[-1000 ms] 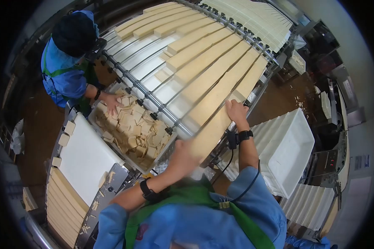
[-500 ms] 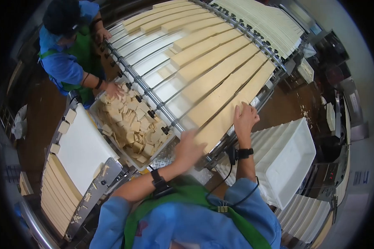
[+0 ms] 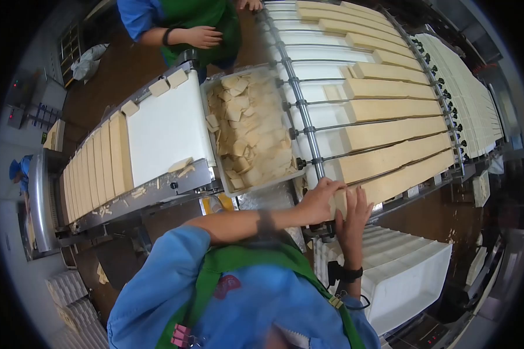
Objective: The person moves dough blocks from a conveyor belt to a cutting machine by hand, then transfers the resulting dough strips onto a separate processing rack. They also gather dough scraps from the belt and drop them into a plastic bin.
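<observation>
Long beige rows of what look like dough sheets (image 3: 399, 180) lie side by side on a white slatted table, with thin metal rods between them. At the near end of the closest row, my left hand (image 3: 320, 203) has its fingers bent over the end face. My right hand (image 3: 353, 218) is beside it, thumb and fingers around the outer corner of that same row. Fingertips of both hands nearly meet there. Part of the row's end is hidden behind them. A metal rail (image 3: 300, 99) with black knobs runs along the rows' left ends.
Left of the rail stands a bin (image 3: 211, 148) of loose dough pieces. Beyond it, a white conveyor belt (image 3: 163, 128) carries more rows (image 3: 119, 151). Ribbed white crates (image 3: 413, 285) stand at my lower right. A co-worker's hand (image 3: 204, 37) is behind the bin.
The view has swung left. My left hand has come in to the row's near end, and my right hand has moved from the row's outer side to join it. The co-worker's hand has left the bin.
</observation>
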The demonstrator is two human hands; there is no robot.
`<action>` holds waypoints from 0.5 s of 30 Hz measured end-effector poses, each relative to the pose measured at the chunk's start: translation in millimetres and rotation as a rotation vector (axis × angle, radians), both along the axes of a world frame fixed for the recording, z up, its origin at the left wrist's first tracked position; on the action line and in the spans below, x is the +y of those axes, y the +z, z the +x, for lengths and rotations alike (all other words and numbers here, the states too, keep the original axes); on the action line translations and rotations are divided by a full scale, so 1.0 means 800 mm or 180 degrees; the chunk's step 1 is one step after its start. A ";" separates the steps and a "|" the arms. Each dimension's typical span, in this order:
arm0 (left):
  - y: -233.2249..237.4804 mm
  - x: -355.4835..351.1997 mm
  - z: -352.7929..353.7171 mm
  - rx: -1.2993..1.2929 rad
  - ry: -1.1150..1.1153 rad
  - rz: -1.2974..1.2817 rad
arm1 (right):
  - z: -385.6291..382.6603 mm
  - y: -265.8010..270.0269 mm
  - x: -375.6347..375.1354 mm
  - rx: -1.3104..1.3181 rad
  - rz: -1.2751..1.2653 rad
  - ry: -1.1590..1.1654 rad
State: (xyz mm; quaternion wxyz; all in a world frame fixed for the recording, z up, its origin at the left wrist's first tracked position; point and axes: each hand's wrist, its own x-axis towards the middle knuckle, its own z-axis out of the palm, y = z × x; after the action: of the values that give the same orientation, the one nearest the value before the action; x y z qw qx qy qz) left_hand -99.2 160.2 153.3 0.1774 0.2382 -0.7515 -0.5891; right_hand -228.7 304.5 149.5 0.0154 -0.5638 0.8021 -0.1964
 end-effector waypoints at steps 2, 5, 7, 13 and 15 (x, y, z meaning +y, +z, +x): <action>-0.020 -0.014 0.012 0.0202 0.0004 -0.0065 | 0.002 -0.004 0.002 0.0181 -0.0201 0.0133; -0.026 -0.044 0.056 0.0300 0.0740 0.0157 | 0.005 0.005 -0.008 0.0609 0.0009 0.0312; -0.035 -0.062 0.085 0.0200 0.1581 0.0308 | 0.005 0.010 -0.011 0.0561 -0.0014 0.0362; -0.172 -0.150 0.128 -0.0306 0.2018 -0.0313 | 0.001 0.017 -0.017 0.0796 0.0616 0.0282; -0.200 -0.167 0.132 -0.0552 0.1885 -0.0353 | 0.004 0.017 -0.016 0.0569 0.0582 0.0264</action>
State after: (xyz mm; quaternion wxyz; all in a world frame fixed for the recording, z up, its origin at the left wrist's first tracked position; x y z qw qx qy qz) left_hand 6.3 27.0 -6.6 0.2892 0.4861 -0.6927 -0.4475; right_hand -225.2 291.4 162.9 0.0033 -0.6079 0.7908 -0.0706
